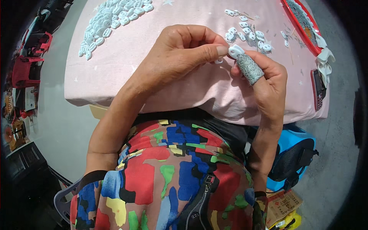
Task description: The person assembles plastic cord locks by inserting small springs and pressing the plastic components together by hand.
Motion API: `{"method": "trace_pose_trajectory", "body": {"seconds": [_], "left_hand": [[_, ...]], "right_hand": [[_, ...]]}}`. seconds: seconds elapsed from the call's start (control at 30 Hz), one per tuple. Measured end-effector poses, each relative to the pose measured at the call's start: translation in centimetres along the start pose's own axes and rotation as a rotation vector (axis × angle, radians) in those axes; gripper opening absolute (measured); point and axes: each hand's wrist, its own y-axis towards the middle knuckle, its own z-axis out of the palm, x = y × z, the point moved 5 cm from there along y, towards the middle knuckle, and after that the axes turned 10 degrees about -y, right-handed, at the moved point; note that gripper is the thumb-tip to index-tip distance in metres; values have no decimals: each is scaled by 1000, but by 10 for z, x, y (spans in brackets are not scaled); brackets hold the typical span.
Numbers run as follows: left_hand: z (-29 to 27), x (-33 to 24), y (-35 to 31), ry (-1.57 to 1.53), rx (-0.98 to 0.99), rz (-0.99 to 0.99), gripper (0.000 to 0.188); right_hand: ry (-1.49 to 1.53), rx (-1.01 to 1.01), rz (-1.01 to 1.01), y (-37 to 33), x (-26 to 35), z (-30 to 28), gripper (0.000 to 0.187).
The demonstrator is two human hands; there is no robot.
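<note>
Over the table, both hands meet at a small white oval plastic piece (235, 50) with a hole in it. My left hand (191, 50) comes from the left, thumb and forefinger closed on the piece's left edge. My right hand (270, 78) pinches it from the other side. A grey speckled fabric sleeve (250, 69) covers the right thumb. Just beyond the hands, more white pieces (253, 36) lie scattered among thin metal bits and a thin stick. Another white piece shows partly behind the left thumb.
A large heap of white pieces (111, 19) lies at the far left of the pink tablecloth (99, 76). At the right edge are a red tray (306, 30) of small grey bits, white cloth (325, 63) and a keypad phone (318, 90). A blue bag (293, 153) stands below.
</note>
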Motion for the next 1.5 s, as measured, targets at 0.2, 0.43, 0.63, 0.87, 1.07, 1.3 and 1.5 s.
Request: {"method": "trace_pose_trajectory", "body": {"seconds": [0.2, 0.43, 0.63, 0.87, 1.07, 1.3, 1.5], "left_hand": [[-1, -2, -2, 11, 26, -19, 17], [-4, 1, -1, -20, 24, -35, 16], [-3, 2, 1, -45, 34, -58, 15], [-1, -1, -2, 31, 37, -92, 16], [-1, 3, -1, -14, 91, -83, 17], [1, 1, -3, -93, 166, -167, 16], [5, 1, -2, -66, 102, -98, 17]], "right_hand": [[-37, 32, -20, 0, 1, -1, 21], [47, -33, -37, 1, 2, 2, 23], [-15, -40, -117, 0, 3, 2, 33], [-111, -36, -196, -1, 4, 0, 39], [-62, -30, -169, 0, 7, 6, 40], [28, -24, -249, 3, 9, 8, 33], [-43, -101, -311, 4, 11, 2, 30]]}}
